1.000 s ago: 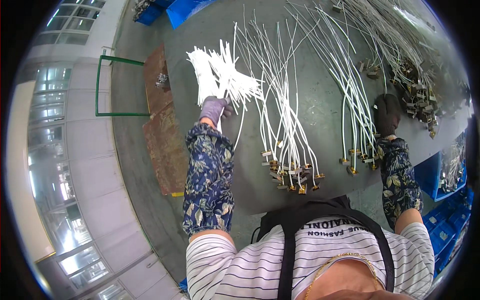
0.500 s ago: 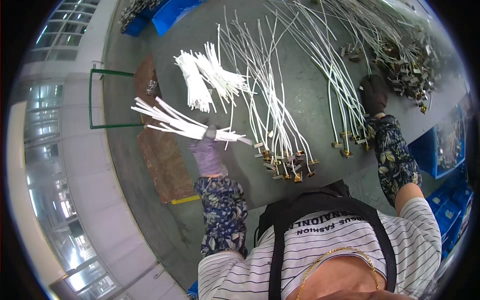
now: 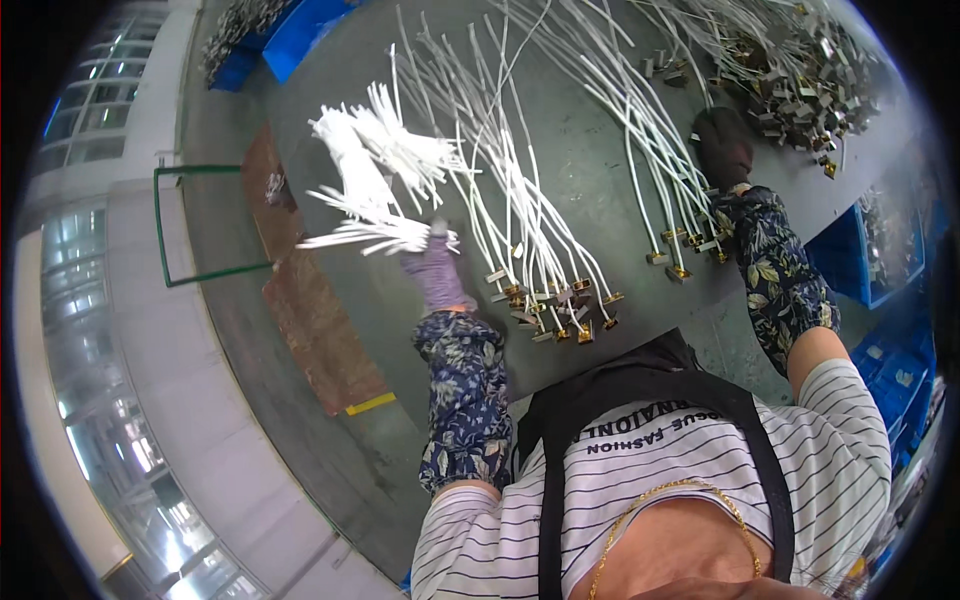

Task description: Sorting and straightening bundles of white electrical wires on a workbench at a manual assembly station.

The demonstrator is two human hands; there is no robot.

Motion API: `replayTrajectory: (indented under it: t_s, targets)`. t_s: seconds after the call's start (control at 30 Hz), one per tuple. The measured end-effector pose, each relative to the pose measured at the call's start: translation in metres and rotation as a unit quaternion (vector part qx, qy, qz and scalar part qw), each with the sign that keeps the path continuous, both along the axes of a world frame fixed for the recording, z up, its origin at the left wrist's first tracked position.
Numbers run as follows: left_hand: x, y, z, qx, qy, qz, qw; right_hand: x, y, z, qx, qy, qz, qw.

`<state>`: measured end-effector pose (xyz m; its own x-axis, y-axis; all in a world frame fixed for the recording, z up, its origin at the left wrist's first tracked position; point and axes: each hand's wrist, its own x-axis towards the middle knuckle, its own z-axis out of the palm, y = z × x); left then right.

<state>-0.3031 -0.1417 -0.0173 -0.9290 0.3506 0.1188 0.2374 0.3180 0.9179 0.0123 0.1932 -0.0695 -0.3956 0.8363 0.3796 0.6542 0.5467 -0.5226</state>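
My left hand (image 3: pixel 432 275), in a purplish glove, is closed around a bundle of short white tubes (image 3: pixel 365 233) whose free ends fan out to the left. Just beyond it lie more white tubes (image 3: pixel 350 160) in a loose pile on the grey table. My right hand (image 3: pixel 724 148), in a dark glove, is at the right beside a bunch of long white wires (image 3: pixel 655 150) with small metal ends; its fingers are too dark to make out. Between my hands lies another bunch of wires (image 3: pixel 530 210), its brass-coloured and grey metal ends (image 3: pixel 560 312) pointing towards me.
At the far right lies a big heap of wires with metal ends (image 3: pixel 815 85). Blue bins (image 3: pixel 868 255) stand off the table's right edge, and another blue bin (image 3: pixel 300 40) is at the far left. A green metal frame (image 3: pixel 160 230) stands left by a brown board (image 3: pixel 315 330).
My left hand has moved right across the table with the tubes, bringing them close against the pile. My right hand stays beside the right-hand wires. The whole view has shifted slightly.
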Motion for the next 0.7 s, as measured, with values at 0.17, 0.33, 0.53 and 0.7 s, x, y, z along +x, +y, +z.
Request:
replayTrajectory:
  t_s: [0.17,0.33,0.53,0.7]
  targets:
    - [0.014,-0.002,-0.013,0.199,-0.386,-0.009,0.901,0.004,0.008,-0.021,0.2,-0.062,0.069,0.975]
    - [0.001,0.004,-0.055,0.071,-0.173,0.025,0.982,0.006,0.003,0.006,0.223,0.014,0.137,0.965]
    - [-0.018,0.007,-0.012,0.2,-0.25,-0.052,0.946,0.079,-0.039,0.004,-0.163,0.248,0.068,0.953]
    - [0.044,0.052,0.038,0.149,-0.252,-0.082,0.953,0.098,-0.064,0.013,-0.23,0.303,-0.064,0.923]
